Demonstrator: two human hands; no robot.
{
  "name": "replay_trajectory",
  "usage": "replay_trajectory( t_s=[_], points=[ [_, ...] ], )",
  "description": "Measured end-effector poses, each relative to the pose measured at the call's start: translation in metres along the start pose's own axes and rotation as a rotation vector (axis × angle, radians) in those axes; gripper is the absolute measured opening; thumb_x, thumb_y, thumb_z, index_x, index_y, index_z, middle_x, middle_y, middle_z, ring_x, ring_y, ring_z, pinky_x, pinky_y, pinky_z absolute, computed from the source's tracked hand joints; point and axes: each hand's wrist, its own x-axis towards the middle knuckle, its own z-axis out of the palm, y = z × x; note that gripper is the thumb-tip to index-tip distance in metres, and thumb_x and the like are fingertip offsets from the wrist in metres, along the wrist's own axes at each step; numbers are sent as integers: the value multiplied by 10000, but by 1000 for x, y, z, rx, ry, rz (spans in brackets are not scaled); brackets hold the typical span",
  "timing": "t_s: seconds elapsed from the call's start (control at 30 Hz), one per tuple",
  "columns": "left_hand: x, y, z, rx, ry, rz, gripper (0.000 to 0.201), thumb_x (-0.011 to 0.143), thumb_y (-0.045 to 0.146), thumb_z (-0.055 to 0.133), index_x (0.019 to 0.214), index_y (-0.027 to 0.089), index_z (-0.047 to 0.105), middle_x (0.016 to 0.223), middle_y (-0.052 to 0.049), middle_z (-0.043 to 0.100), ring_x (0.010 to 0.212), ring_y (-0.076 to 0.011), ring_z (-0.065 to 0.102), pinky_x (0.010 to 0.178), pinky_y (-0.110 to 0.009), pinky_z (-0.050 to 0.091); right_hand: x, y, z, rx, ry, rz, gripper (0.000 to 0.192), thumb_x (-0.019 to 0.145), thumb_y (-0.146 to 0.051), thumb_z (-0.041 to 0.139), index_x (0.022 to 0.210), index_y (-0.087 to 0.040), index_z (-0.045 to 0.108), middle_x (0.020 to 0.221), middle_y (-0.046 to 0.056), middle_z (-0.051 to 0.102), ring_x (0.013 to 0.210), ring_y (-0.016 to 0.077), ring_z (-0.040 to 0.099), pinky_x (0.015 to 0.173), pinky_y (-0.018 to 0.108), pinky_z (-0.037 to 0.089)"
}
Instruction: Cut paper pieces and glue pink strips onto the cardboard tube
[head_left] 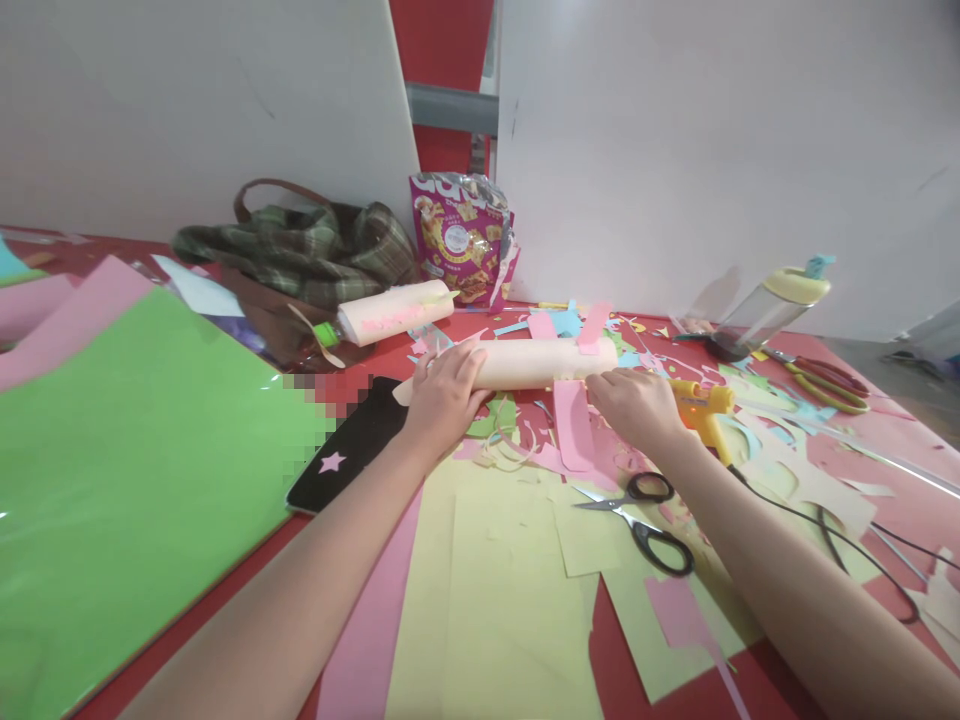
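A cream paper tube [525, 364] lies crosswise in front of me, with a pink paper strip [596, 328] standing up at its right end. My left hand [450, 390] is closed over the tube's left part, fingers on top. At the tube's lower right edge, my right hand [637, 405] is curled closed against it; its fingertips are hidden. Another pink strip [574, 425] hangs below the tube, between the hands. Just right of my right hand lies a yellow and orange glue gun [705, 408]. Black-handled scissors [637, 520] rest partly open on yellow paper [517, 590].
Green sheets [150, 480] cover the left side beside a black phone-like slab [345, 450]. Behind stand a purple snack bag [461, 240], a plaid cloth bag [300, 250] and a second decorated tube [397, 312]. A clear bottle [769, 310], pliers [825, 385] and paper scraps lie right.
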Motion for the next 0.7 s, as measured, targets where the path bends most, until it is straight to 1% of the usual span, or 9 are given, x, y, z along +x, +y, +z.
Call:
replay_trajectory(
  t_s=[0.47,0.7],
  points=[
    [0,0,0,-14,-6,-3,356,775,253,455,1114,174,377,1227,-99,429,1099,-235,398,944,-413,205,2,-1,0,-2,-22,25,191,639,-39,384,564,-153,517,472,8,473,473,106,375,440,236,165],
    [0,0,-1,-24,-12,-4,352,777,241,447,1115,175,375,1227,-101,428,1109,-234,391,943,-412,205,4,-2,-2,22,-66,106,211,686,-90,380,581,-157,551,505,15,516,489,107,414,453,238,169]
  ],
)
